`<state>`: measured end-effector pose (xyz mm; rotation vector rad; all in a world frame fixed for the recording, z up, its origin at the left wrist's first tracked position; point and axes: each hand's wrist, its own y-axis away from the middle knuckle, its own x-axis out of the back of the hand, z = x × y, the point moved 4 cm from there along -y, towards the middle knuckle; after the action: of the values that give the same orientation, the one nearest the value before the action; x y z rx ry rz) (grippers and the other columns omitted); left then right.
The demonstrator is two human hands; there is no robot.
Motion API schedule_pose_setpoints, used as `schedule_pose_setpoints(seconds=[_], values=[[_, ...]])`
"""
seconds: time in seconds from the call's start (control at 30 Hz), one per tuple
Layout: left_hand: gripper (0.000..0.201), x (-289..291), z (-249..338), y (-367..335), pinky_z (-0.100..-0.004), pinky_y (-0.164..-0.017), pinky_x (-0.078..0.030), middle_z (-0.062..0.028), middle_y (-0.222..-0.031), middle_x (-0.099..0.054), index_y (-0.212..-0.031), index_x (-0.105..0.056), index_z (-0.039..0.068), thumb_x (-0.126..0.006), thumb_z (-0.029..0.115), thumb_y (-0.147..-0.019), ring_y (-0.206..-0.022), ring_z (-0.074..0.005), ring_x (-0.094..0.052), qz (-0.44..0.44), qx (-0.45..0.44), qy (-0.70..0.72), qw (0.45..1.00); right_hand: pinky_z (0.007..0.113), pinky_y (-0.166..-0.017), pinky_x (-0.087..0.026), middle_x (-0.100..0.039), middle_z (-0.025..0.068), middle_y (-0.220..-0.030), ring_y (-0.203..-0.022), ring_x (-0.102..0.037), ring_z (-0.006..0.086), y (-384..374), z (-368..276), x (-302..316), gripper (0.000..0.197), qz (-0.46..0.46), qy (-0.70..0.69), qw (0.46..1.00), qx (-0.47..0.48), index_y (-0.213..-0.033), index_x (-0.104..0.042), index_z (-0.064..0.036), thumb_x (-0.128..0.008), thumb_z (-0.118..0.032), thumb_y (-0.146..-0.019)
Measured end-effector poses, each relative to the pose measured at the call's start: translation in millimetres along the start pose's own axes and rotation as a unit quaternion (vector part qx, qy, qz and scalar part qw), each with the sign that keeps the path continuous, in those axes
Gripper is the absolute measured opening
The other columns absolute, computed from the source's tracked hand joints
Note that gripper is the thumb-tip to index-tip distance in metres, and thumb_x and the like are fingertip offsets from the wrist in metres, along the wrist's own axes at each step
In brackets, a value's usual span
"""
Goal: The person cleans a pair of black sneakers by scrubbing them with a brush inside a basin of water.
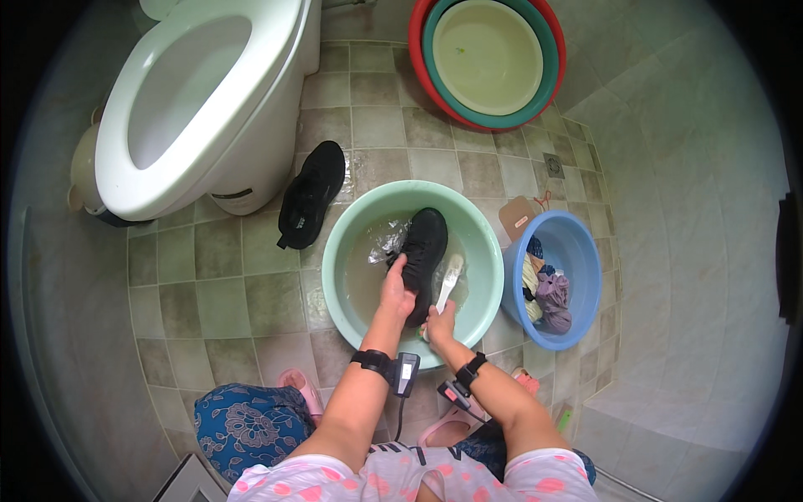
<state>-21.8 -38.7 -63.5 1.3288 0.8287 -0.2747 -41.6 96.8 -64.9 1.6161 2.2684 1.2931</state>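
A black lace-up shoe is held over a pale green basin of cloudy water, its toe pointing away from me. My left hand grips it by the laced side, thumb along the upper. In my right hand is a white-handled scrub brush, close to the shoe's right side. Part of the brush is hidden by my fingers, so its bristles cannot be made out. Outside the basin, to the left, a second black shoe stands on the tiles.
A white toilet is at the far left. Stacked basins lean at the back. On the right sit a blue basin holding clothes, a brown tag-like piece and a floor drain. Wrist devices trail cables.
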Motion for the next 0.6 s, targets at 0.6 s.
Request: schedule_pose_setpoints(seconds=[0.6], values=[[0.05, -5, -29, 1, -0.0414, -0.1, -0.038, -0.012, -0.121, -0.055, -0.126, -0.047, 0.006, -0.022, 0.041, -0.099, -0.11, -0.0279, -0.052, -0.003, 0.01, 0.08, 0.997, 0.048, -0.064, -0.048, -0.058, 0.0208, -0.074, -0.068, -0.059, 0.0395, 72, -115, 43, 0.047, -0.117, 0.447, 0.789, 0.405, -0.134, -0.043, -0.0286, -0.051, -0.017, -0.089]])
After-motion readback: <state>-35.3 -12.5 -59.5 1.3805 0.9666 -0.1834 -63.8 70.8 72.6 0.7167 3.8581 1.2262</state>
